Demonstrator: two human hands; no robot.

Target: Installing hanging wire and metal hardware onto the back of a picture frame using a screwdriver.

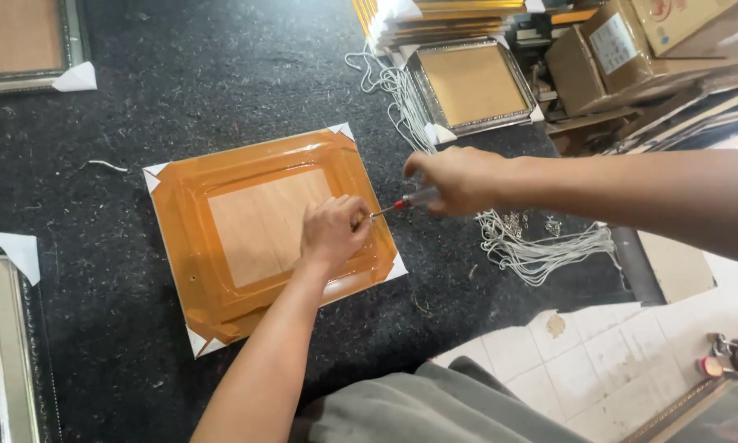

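Observation:
A picture frame (221, 271) lies face down on the black carpeted table, its back sealed with glossy orange-brown tape around a wooden backing board, white protectors on its corners. My left hand (334, 231) is fisted on the frame's right side, fingers pinched at the spot where a tool tip meets it. My right hand (459, 180) grips a screwdriver (402, 203) with a clear and red handle, its shaft pointing left into the frame beside my left fingers.
White cords (541, 246) and small metal hangers lie right of the frame. Another silver frame (471, 86) lies face down behind, beside stacked gold frames (435, 16) and cardboard boxes (623, 49). More frames sit at the left edges. Tiled floor (615, 361) shows below right.

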